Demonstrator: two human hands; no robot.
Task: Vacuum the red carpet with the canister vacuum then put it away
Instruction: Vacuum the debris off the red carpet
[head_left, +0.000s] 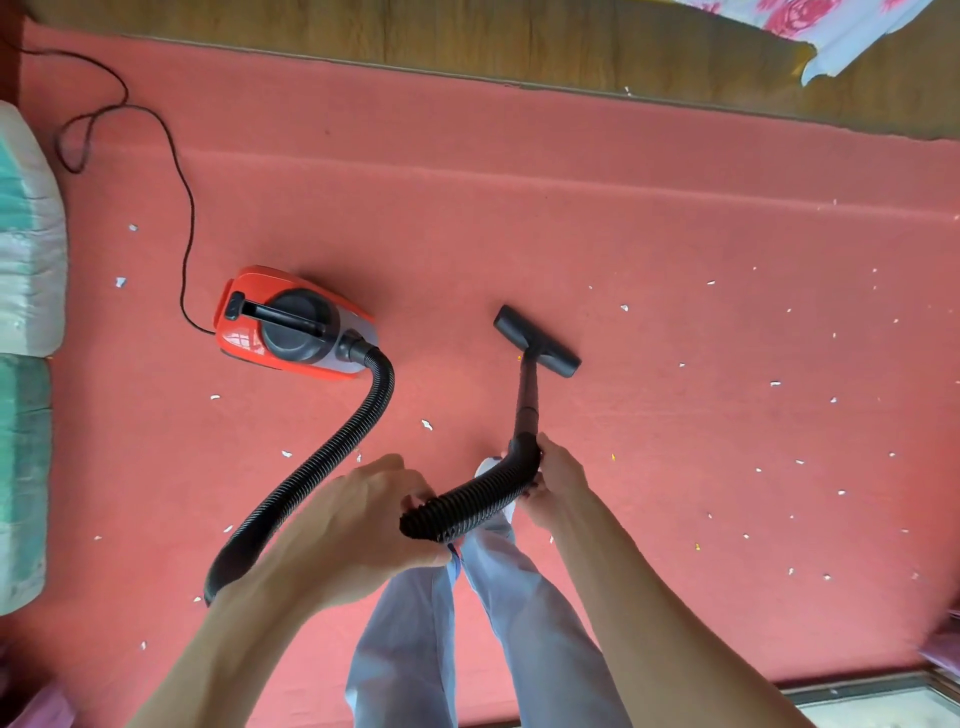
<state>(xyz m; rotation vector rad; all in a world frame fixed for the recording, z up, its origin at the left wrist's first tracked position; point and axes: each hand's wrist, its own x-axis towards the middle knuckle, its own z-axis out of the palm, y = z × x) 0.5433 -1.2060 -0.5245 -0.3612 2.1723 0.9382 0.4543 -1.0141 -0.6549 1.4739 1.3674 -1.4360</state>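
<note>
Floor nozzle (537, 340) rests on red carpet (675, 234), wand (525, 395) pointing away from us | our right hand (558, 480) grips its bend, nearer the nozzle | left hand (358, 519) grips hose (467, 501) | canister (293, 325) left, scraps (775, 383) right

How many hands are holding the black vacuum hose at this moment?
2. The left hand grips the hose at its lower bend; the right hand holds its curved end, just below the wand.
</note>
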